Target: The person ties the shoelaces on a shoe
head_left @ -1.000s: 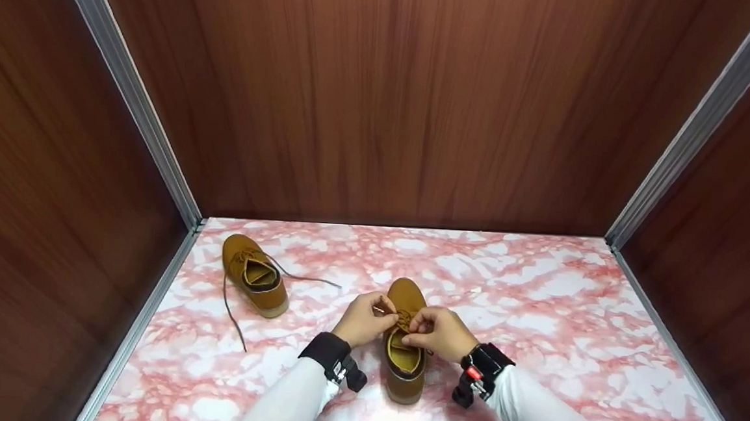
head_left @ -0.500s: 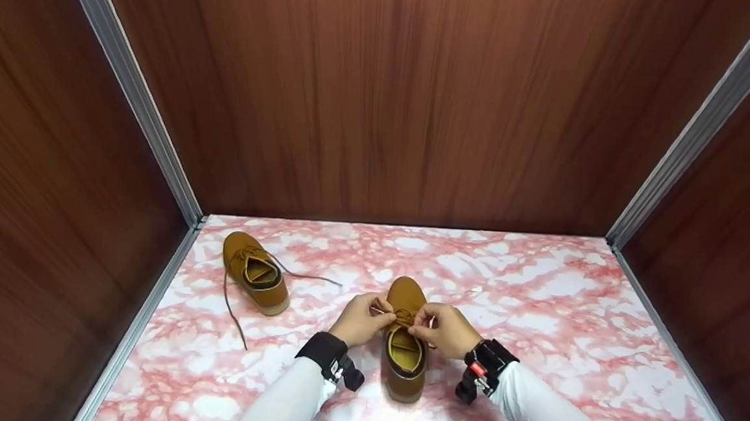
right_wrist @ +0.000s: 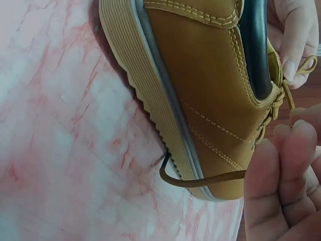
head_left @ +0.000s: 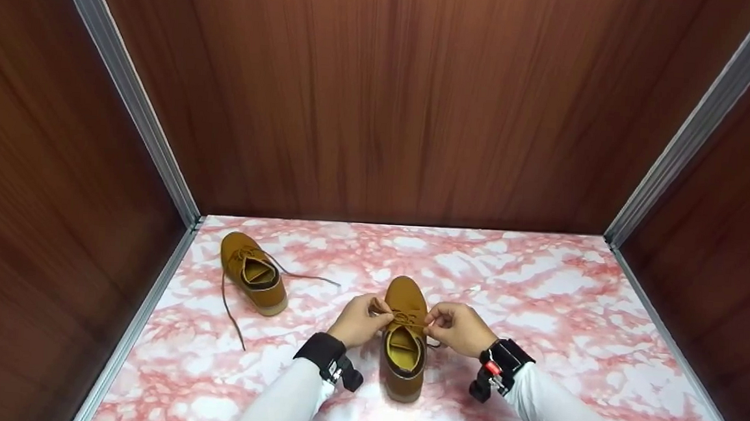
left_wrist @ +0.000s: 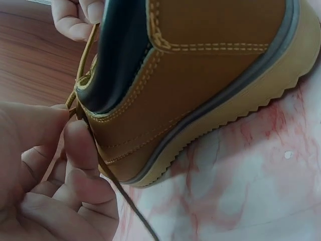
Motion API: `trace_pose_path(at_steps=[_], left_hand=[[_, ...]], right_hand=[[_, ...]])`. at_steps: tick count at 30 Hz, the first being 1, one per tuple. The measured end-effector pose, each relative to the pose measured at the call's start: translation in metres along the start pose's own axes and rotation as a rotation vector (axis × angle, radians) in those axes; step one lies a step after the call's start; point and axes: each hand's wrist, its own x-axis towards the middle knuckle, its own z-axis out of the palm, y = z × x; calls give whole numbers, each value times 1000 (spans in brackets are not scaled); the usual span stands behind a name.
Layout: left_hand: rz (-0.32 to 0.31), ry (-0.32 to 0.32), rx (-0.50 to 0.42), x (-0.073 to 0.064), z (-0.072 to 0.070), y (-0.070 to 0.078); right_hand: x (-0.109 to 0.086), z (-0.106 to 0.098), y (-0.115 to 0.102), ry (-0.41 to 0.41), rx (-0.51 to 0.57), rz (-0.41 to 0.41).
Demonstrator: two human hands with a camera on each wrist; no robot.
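Note:
A tan lace-up shoe (head_left: 404, 293) stands upright, toe pointing away, between my two hands. On its left side, my left hand (head_left: 356, 320) pinches part of the shoelace (left_wrist: 86, 52) between thumb and index finger. My right hand (head_left: 462, 330) pinches the lace on the other side, its fingertips just off the shoe's edge. Small loops of lace lie over the tongue, and one loop (right_wrist: 308, 64) sticks out beside the left fingers in the right wrist view. A loose dark-tipped lace end (right_wrist: 215, 178) hangs from near the right fingers. How the knot runs is partly hidden.
A matching shoe (head_left: 271, 295) stands at the left, its untied lace ends (head_left: 309, 277) spread on the pink-and-white marbled surface (head_left: 539, 286). Brown wood-grain panels (head_left: 381, 107) with grey metal corner strips (head_left: 129, 85) enclose the back and sides.
My right hand has moved to the right, away from the left hand, drawing the lace out across the shoe. The left hand stays almost in place, still pinching.

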Motion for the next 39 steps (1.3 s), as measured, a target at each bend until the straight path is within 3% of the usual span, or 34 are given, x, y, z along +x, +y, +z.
trace_pose_path(at_steps=[11, 32, 39], left_hand=[[18, 12, -66, 1, 2, 2], [56, 2, -91, 1, 3, 1], [56, -2, -93, 2, 3, -2]], right_hand=[[4, 1, -1, 36, -77, -53], [21, 21, -6, 132, -104, -31], [25, 26, -4, 130, -119, -29]])
